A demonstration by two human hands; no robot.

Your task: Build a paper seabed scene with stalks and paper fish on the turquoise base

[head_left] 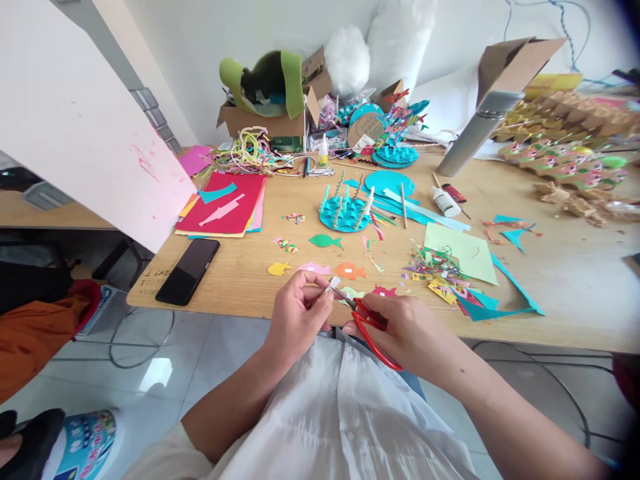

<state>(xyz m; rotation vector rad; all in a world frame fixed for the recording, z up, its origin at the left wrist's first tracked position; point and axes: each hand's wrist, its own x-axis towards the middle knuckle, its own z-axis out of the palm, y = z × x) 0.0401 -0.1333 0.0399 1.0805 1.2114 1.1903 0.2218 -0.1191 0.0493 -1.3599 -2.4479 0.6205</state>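
My left hand pinches a small white piece near the table's front edge. In my right hand are red-handled scissors, their blade tips touching or very near the white piece. Just beyond my hands lie paper fish: a yellow one, a pink one, an orange one and a green one. A red fish and a pale green one are partly hidden by the scissors and my right hand.
A black phone and coloured paper lie left. Behind the fish stands a blue disc with twisted sticks. Paper scraps, a glue bottle and a grey cylinder are right. A white board rises at left.
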